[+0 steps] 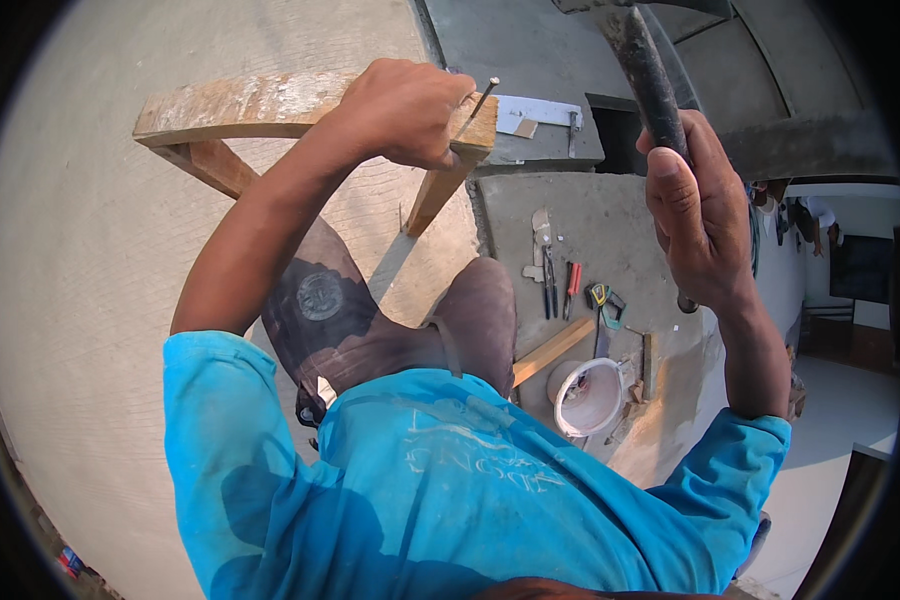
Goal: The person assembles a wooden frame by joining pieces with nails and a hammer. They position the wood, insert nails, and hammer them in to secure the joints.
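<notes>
A wooden frame (245, 103) of joined timber pieces stands before me, with pale patches along its top bar. My left hand (405, 112) is closed round the right end of that bar, where a leg goes down. Beside its fingers a nail (487, 92) sticks up out of the timber, tilted, its head free. My right hand (700, 210) is raised at the right and wrapped round the dark handle of a hammer (647, 80). The hammer's head lies at the top edge of the picture and is partly cut off.
On the grey floor lie black-handled pincers (549, 285), red-handled pliers (572, 285), a handsaw (602, 325) and a timber offcut (555, 350). A white bucket (582, 398) stands near my right side. Farther right, another person (818, 218) is in a room.
</notes>
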